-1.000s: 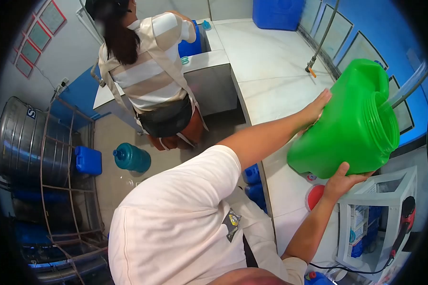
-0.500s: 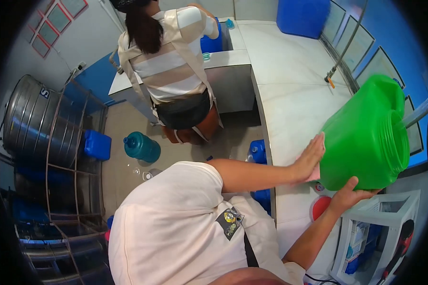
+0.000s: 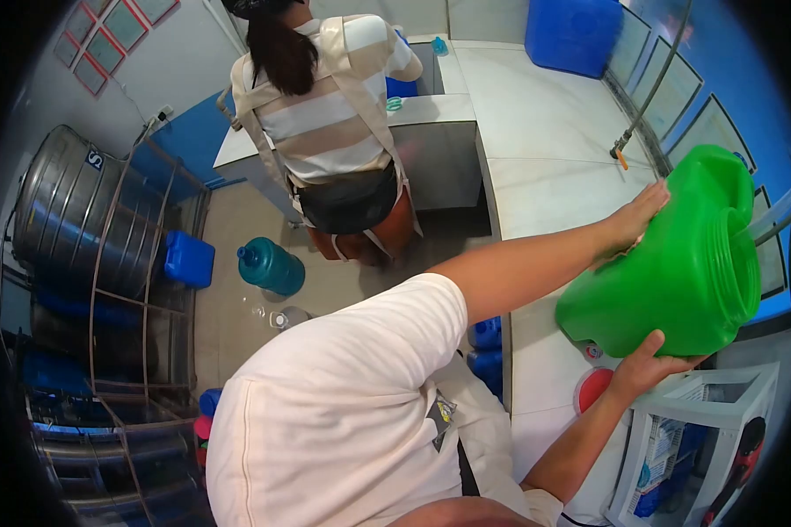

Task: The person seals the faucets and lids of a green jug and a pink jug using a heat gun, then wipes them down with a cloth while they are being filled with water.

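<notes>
Head camera view: A person in a white cotton-like shirt steadies a glossy green plastic jug (image 3: 642, 290) over the right side of a pale, tiled bench (image 3: 536, 215), its wide, ridged mouth facing right and its handle moulded into the far shoulder. The left hand (image 3: 634, 220) lies flat, fingers extended, against the far left side of the jug; the right hand (image 3: 643, 364) grips the near side, thumb raised and fingers curving beneath. Just beside the right wrist sits a smooth red disc (image 3: 594, 388), with a white plastic rack (image 3: 633, 457) nearer and to the right. A thin metal pipe ends in an orange-handled tap (image 3: 622, 160) at the far right, and a ribbed steel tank (image 3: 70, 211) shines at the left, near a rounded teal bottle (image 3: 272, 266) on the floor. A co-worker (image 3: 325, 132) in a broad-striped top stands at the far left, head cut off by the frame and hands out of sight. The right fingertips and left palm are hidden, whether the jug's base sits flat is hard to tell, and a black lens border swallows the corners.
</notes>
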A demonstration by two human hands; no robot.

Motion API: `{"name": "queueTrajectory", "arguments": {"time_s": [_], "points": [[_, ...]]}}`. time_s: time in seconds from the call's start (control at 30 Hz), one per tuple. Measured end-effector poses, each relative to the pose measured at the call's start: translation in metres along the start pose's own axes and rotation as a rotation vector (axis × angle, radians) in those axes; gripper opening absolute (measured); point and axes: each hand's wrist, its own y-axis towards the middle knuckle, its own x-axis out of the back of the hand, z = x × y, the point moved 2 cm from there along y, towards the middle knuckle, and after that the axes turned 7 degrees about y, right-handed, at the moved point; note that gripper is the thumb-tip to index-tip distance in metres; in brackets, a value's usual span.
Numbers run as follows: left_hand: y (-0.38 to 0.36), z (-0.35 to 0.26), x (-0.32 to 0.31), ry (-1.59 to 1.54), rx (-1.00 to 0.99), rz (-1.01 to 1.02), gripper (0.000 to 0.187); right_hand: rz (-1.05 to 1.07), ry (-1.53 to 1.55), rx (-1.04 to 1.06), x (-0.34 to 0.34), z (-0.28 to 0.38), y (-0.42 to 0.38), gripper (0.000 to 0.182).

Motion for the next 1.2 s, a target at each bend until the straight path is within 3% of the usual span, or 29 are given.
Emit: {"name": "queueTrajectory", "arguments": {"time_s": [0.13,0.2,0.27,0.4,0.5,0.57,0.7,0.8,0.9,0.97,1.0,1.07,1.2], "points": [[-0.04,0.049,0.0,-0.229,0.332,-0.027,0.072,-0.012,0.08,0.009,-0.001,0.0,0.0,0.097],[-0.061,0.088,0.003,-0.205,0.3,-0.028,0.076,-0.01,0.041,0.029,0.001,-0.007,0.001,0.097],[-0.082,0.107,0.005,-0.236,0.428,-0.035,0.077,0.0,0.009,0.046,0.001,-0.009,0.001,0.098],[-0.122,0.091,0.004,-0.221,0.66,0.002,0.076,-0.003,0.027,0.03,0.001,-0.007,0.003,0.098],[-0.131,0.099,-0.005,-0.251,0.605,0.017,0.072,0.001,0.03,0.025,0.001,-0.008,0.002,0.098],[-0.129,0.117,-0.009,-0.309,0.536,-0.091,0.073,-0.004,0.041,0.017,0.0,-0.006,0.002,0.099],[-0.137,0.097,-0.017,-0.412,0.527,-0.115,0.076,0.003,0.04,0.015,0.002,-0.005,0.003,0.098],[-0.14,0.097,-0.021,-0.09,0.422,-0.263,0.078,0.0,0.042,0.004,0.001,-0.007,0.003,0.097],[-0.14,0.096,-0.026,0.143,0.197,-0.254,0.083,-0.002,0.041,0.013,0.002,-0.012,0.004,0.096],[-0.144,0.047,-0.038,0.411,0.061,-0.268,0.072,0.001,0.033,0.025,0.002,-0.013,0.005,0.095],[-0.141,0.035,-0.042,0.413,0.064,-0.266,0.072,0.002,0.031,0.039,0.001,-0.012,0.007,0.095],[-0.135,0.011,-0.047,0.515,-0.159,-0.226,0.075,0.005,0.029,0.053,0.001,-0.01,0.007,0.094],[-0.12,-0.034,-0.054,0.539,-0.304,-0.235,0.076,0.009,0.059,0.028,0.002,-0.012,0.006,0.096]]}}
